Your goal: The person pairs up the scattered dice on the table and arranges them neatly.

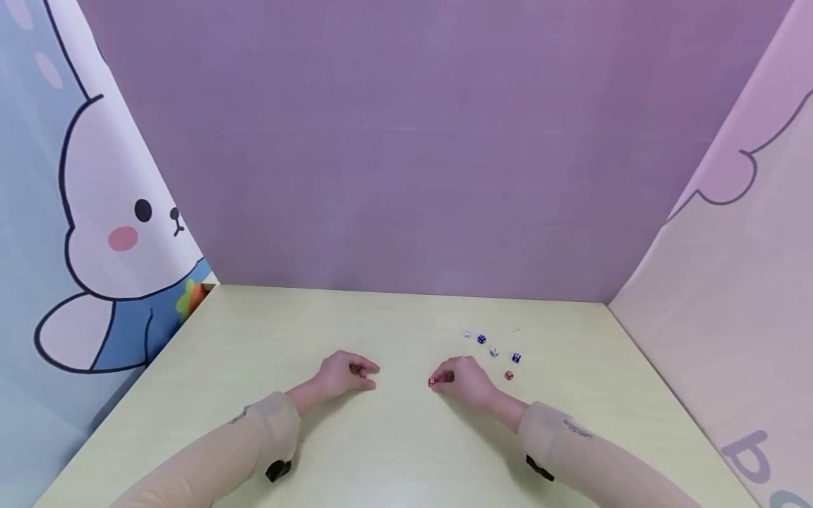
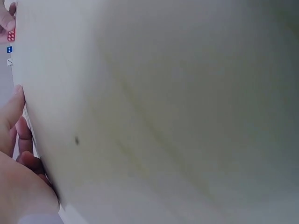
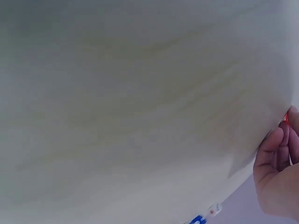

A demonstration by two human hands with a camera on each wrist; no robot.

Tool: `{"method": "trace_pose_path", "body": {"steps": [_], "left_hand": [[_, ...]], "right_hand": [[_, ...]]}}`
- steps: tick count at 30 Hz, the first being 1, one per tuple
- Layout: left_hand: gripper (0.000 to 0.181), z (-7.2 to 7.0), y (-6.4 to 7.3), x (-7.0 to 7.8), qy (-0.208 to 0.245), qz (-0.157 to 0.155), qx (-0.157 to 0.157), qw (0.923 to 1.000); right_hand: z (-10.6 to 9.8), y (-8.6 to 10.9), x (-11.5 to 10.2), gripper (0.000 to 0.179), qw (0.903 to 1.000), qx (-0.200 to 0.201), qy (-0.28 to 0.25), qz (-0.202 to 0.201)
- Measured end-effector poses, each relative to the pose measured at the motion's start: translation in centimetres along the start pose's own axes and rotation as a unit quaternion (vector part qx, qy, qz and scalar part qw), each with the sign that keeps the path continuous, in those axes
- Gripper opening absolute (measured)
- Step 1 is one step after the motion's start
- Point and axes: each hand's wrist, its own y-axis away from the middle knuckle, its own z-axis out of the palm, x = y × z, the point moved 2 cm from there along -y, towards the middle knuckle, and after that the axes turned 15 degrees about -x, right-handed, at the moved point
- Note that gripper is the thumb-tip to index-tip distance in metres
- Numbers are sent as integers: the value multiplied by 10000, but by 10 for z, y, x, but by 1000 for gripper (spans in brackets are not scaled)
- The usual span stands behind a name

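Observation:
Between thumb and fingertips, my right hand (image 1: pixel 466 379) pinches a small red die (image 1: pixel 432 382) close over the table, right of the middle. The same red die (image 2: pixel 11 36) shows white pips in the left wrist view; only a sliver of the red die (image 3: pixel 286 118) appears in the right wrist view. My left hand (image 1: pixel 343 372) rests near the tabletop to the left, fingers loosely bent and apart from the thumb, holding nothing. Beyond the right hand lie another red die (image 1: pixel 509 375), a blue die (image 1: pixel 516 358) and a white die (image 1: pixel 494 352).
Farther back on the pale table (image 1: pixel 394 451) are a second blue die (image 1: pixel 481 339) and a second white die (image 1: pixel 468 334). A purple panel (image 1: pixel 406 155) stands behind the table. Printed curtains (image 1: pixel 730 282) close in the sides.

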Motion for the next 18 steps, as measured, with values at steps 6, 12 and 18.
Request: {"method": "trace_pose_path", "body": {"steps": [6,12,18], "left_hand": [[26,1,-1,0,-195,-177,179,9995],[24,1,-1,4,-456,-285,260,9982],[22,2,-2,8,-590,-377,295,9971]], "right_hand": [[8,-12,-17,9,9999,-26,-106,85],[14,-26,-33,8,9993,-277,-132,231],[19,-39,-44,7,9990,-307,-177,263]]}}
